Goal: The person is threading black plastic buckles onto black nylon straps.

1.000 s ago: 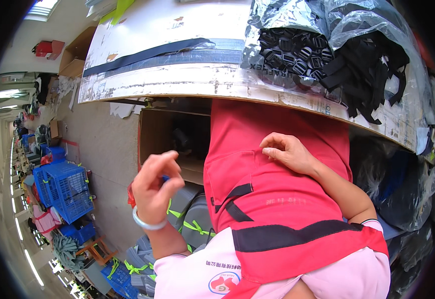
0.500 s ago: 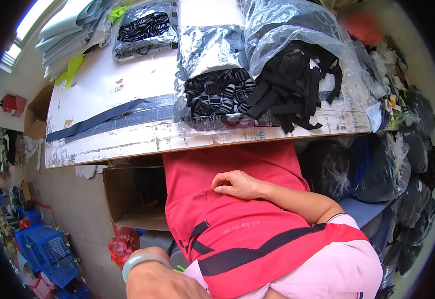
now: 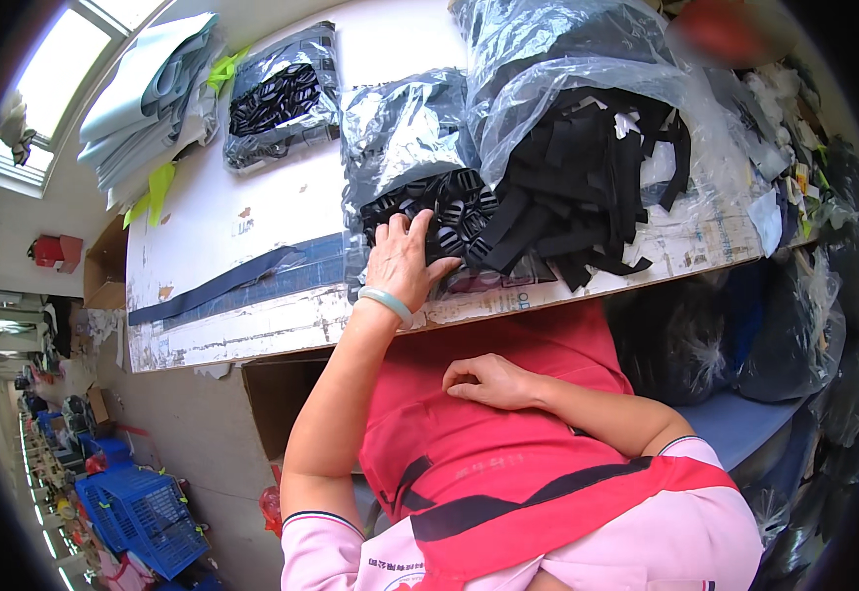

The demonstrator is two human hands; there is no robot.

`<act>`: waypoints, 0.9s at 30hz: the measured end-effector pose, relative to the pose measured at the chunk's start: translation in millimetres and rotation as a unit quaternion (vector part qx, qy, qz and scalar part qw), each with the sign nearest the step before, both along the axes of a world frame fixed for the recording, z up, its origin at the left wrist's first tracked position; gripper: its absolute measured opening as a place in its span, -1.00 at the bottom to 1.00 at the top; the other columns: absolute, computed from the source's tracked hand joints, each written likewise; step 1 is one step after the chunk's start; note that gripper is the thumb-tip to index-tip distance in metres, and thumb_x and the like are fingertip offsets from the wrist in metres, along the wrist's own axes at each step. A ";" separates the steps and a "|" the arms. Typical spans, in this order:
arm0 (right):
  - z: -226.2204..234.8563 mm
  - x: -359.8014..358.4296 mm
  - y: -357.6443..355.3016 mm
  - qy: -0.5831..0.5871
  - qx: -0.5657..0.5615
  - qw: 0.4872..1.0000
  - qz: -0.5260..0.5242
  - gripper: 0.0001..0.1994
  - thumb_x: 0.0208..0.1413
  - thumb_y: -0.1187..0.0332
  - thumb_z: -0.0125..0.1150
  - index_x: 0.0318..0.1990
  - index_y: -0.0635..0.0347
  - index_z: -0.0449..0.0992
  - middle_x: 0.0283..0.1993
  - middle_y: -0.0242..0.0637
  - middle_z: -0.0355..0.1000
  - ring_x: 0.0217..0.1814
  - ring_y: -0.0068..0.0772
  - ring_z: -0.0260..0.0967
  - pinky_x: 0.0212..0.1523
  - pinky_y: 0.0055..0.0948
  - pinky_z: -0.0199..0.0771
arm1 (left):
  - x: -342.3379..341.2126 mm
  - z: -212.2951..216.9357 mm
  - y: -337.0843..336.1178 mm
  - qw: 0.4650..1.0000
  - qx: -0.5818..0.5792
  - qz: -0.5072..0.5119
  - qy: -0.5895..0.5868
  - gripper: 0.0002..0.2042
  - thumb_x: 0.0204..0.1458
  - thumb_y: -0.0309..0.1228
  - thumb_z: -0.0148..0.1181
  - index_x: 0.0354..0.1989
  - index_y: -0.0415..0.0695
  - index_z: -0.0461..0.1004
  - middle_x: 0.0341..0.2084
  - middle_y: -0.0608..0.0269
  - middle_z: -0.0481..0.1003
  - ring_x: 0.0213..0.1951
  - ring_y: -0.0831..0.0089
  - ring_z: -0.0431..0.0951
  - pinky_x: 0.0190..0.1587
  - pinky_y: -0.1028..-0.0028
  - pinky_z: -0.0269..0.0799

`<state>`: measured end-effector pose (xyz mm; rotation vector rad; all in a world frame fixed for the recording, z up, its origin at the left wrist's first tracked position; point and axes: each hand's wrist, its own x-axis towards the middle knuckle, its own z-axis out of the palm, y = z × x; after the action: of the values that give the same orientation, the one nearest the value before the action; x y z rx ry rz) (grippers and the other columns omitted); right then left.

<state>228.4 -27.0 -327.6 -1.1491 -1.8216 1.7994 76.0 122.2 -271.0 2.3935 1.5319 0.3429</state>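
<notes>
My left hand (image 3: pixel 402 264), with a pale bangle on its wrist, reaches onto the near end of a clear plastic bag of black plastic strap buckles (image 3: pixel 459 236). Its fingers are spread, and the fingertips touch the buckles. My right hand (image 3: pixel 493 381) rests against the red apron (image 3: pixel 508 424), fingers curled in; nothing shows in it. Just right of the buckles, cut black webbing straps (image 3: pixel 587 167) spill from a large clear bag (image 3: pixel 547 59). A dark strip of webbing (image 3: pixel 213 286) lies on the worn white table (image 3: pixel 242 335) to the left.
Another bag of black buckles (image 3: pixel 277 103) lies farther back, beside folded grey sheets (image 3: pixel 149 108) with yellow-green strips. Filled dark bags (image 3: pixel 685 335) crowd below the table on the right. A cardboard box (image 3: pixel 277 404) stands under it; blue crates (image 3: pixel 144 517) stand at lower left.
My left hand has gone from the lower edge up to the buckles on the table. My right hand stays on the apron. The view has shifted a little.
</notes>
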 end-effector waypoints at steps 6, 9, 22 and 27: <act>-7.3 4.4 1.7 0.008 0.004 1.000 -0.004 -0.79 0.14 0.33 0.17 -0.14 0.24 0.53 -0.23 -0.12 0.56 -0.17 -0.20 0.53 -0.12 -0.30 0.48 | 2.0 -9.8 21.6 0.979 -0.071 0.031 -0.189 -0.77 -0.12 -0.47 0.35 -0.25 -0.21 0.53 -0.31 -0.01 0.47 -0.21 0.05 0.51 -0.11 0.31 0.41; -8.1 3.2 0.4 0.004 -0.005 1.000 0.008 -0.79 0.14 0.33 0.17 -0.14 0.24 0.53 -0.24 -0.12 0.55 -0.17 -0.20 0.53 -0.12 -0.31 0.48 | 0.7 -4.4 34.1 0.937 -0.135 0.107 -0.304 -0.76 -0.10 -0.41 0.41 -0.26 -0.20 0.58 -0.41 0.16 0.55 -0.37 0.35 0.55 -0.23 0.41 0.47; 45.4 18.2 15.0 0.162 0.008 0.943 -0.290 -0.83 0.23 0.43 0.16 -0.06 0.22 0.49 -0.33 -0.43 0.47 -0.33 -0.70 0.37 -0.28 -0.65 0.41 | -13.6 21.6 -58.1 0.500 -0.532 0.135 -0.670 -0.59 0.30 -0.01 -0.13 -0.06 -0.11 0.46 -0.50 0.30 0.38 -0.59 0.63 0.26 -0.73 0.67 0.09; 61.0 21.0 31.0 0.152 0.107 0.959 -0.212 -0.82 0.23 0.49 0.13 -0.04 0.27 0.47 -0.34 -0.41 0.47 -0.32 -0.65 0.46 -0.29 -0.64 0.47 | -4.0 5.8 -105.7 0.569 -0.562 0.137 -0.585 -0.58 0.28 0.04 -0.12 -0.21 -0.09 0.42 -0.48 0.31 0.42 -0.57 0.61 0.33 -0.70 0.65 0.10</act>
<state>249.4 3.9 -266.6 -1.0178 -1.4221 1.4044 72.0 16.5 -265.2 0.5316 0.8466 0.5771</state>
